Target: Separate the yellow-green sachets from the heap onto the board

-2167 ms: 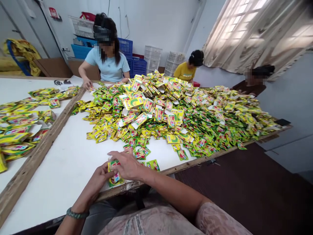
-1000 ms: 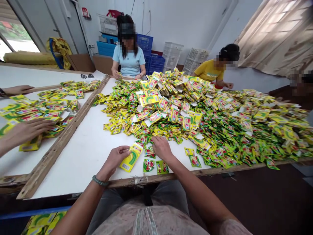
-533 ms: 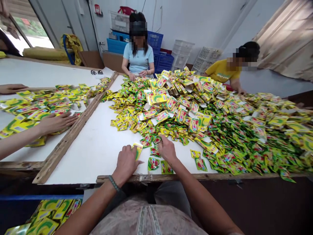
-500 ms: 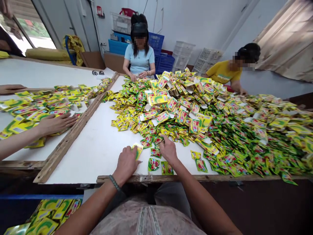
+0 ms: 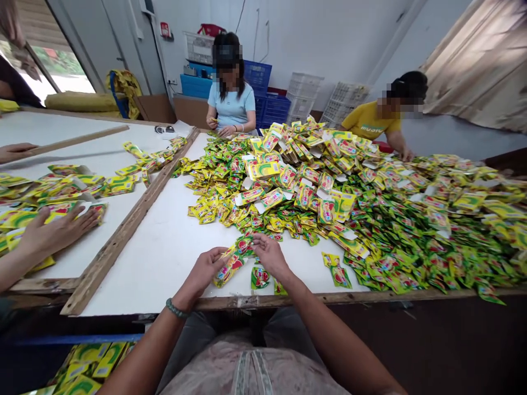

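Note:
My left hand (image 5: 205, 269) grips a small yellow carton (image 5: 229, 271) printed with a watermelon picture, tilted just above the white table near its front edge. At the carton's upper end is a green packet (image 5: 244, 244), pinched by the fingers of my right hand (image 5: 270, 255); whether part of it is inside the carton, I cannot tell. A loose green packet (image 5: 260, 277) lies below my right hand, and another packet (image 5: 280, 287) is partly covered by my right wrist. Behind both hands rises a large heap of green packets (image 5: 395, 230) and yellow cartons (image 5: 263, 170).
A wooden strip (image 5: 135, 219) divides the table. Left of it, a co-worker's hand (image 5: 61, 230) rests on flat yellow cartons, near a wooden stick (image 5: 82, 144). Two people sit across the heap. A bin of filled cartons (image 5: 88, 362) stands below left; stacked crates (image 5: 275, 109) line the wall.
My right hand has come left from the heap's edge with a green packet to the carton. My left hand has turned the carton into view. The co-worker's cartons have shifted left.

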Available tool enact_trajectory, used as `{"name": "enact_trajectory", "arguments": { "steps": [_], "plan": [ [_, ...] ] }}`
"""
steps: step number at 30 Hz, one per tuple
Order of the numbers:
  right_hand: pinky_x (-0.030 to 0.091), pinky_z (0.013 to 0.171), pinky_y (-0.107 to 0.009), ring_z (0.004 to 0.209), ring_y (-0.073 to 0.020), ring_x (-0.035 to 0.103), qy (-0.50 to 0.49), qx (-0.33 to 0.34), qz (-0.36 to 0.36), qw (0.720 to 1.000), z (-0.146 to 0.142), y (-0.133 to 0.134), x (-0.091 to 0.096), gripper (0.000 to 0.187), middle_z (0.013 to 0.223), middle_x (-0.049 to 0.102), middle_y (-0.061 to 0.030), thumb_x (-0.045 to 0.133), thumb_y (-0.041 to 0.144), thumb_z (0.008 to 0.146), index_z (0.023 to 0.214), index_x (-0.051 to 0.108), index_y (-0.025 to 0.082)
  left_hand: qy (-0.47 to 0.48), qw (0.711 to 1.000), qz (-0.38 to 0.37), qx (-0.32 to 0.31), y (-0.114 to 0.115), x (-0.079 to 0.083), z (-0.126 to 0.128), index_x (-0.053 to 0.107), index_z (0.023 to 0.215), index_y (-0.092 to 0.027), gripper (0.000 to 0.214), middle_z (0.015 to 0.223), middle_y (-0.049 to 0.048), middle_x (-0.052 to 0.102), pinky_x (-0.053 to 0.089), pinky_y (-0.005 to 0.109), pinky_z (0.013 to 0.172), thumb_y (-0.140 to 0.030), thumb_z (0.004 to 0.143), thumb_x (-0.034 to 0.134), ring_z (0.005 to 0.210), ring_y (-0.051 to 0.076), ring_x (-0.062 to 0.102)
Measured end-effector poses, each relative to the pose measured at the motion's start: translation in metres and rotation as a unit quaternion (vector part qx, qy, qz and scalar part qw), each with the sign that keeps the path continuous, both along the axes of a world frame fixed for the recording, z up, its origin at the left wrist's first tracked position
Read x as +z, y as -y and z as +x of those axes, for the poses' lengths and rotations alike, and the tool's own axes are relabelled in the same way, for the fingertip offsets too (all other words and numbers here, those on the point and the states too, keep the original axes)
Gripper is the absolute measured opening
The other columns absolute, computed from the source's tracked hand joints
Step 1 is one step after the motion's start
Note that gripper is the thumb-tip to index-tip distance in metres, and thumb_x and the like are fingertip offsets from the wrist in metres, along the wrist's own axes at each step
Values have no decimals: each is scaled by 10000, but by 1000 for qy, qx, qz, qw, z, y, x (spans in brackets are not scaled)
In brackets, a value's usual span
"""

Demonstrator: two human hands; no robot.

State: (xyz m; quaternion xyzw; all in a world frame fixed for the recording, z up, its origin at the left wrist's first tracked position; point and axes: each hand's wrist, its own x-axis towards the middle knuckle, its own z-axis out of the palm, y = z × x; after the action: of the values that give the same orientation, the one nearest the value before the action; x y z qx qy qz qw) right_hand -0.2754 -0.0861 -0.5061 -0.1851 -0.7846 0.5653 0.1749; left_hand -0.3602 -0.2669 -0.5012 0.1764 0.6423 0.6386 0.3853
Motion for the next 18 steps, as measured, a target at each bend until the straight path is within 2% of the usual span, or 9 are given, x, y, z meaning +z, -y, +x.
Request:
{"name": "enact_trajectory", "arguments": {
  "steps": [4,9,12,14,18],
  "plan": [
    [480,763,-279,820,-156,626,48,44,145,987,2,-3,7,331,874,687,-35,497,118,738,1024,652,177,26,999,5,31,2,-4,3,608,982,-129,443,934,61,688,467,256,717,-414,659,711,805,171,617],
    [456,740,-255,790,-164,625,77,65,233,967,2,0,15,364,848,702,-25,479,63,726,994,683,204,30,1000,-2,3,0,1,8,571,1014,-158,431,887,29,683,454,225,639,-416,689,688,735,143,608],
    [437,744,-253,814,-168,609,72,78,252,962,2,5,17,319,896,692,-39,503,96,760,1005,677,203,26,997,-40,-53,-5,7,8,577,972,-146,423,816,23,673,429,218,575,-426,677,695,662,138,589],
    [428,736,-253,824,-165,595,67,87,243,964,2,7,18,260,929,678,-48,525,186,806,1024,666,201,25,995,-49,-80,-8,11,7,588,940,-135,411,797,26,667,426,224,570,-428,672,695,658,144,583],
    [405,672,-236,752,-142,562,62,78,216,971,1,2,18,237,850,657,-28,596,320,799,990,671,200,32,993,-4,-112,-9,18,5,590,1010,-157,399,889,30,676,451,238,658,-368,688,698,760,163,603]
  ]
}}
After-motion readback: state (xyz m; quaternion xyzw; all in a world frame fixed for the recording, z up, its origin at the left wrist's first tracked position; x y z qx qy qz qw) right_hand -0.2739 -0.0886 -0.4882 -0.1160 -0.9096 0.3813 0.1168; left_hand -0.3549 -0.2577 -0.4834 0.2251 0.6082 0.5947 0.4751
